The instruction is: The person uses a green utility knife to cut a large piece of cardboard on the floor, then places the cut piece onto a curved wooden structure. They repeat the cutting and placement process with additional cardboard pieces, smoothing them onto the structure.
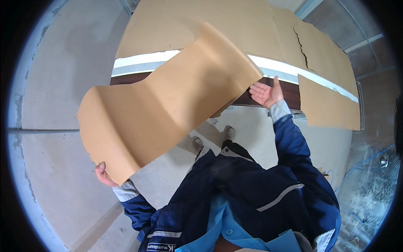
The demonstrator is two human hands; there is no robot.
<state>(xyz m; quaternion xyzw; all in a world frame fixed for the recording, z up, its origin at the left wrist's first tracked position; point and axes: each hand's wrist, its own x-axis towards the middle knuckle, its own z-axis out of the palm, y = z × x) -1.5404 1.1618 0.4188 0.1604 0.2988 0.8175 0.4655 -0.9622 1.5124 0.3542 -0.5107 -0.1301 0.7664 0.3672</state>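
A large brown cardboard sheet (pixel 168 101), bent in waves, slants across the middle of the view. At its lower left corner my left hand (pixel 105 174) grips the edge, thumb on top and the other fingers hidden beneath. My right hand (pixel 265 93) lies palm up with fingers stretched out, just beside the sheet's right end. Its fingertips are close to the sheet's edge; whether they touch it I cannot tell. Behind the sheet's far end is a dark red-brown board surface (pixel 289 90) with a white and grey strip (pixel 277 72) along it.
More cardboard (pixel 235 19) covers the far part of the board surface, with a jagged tear on the right. A separate cardboard piece (pixel 329 105) hangs over the near right edge. Blue cable (pixel 361 164) runs over the floor at right. A grey wall (pixel 63 71) stands at left.
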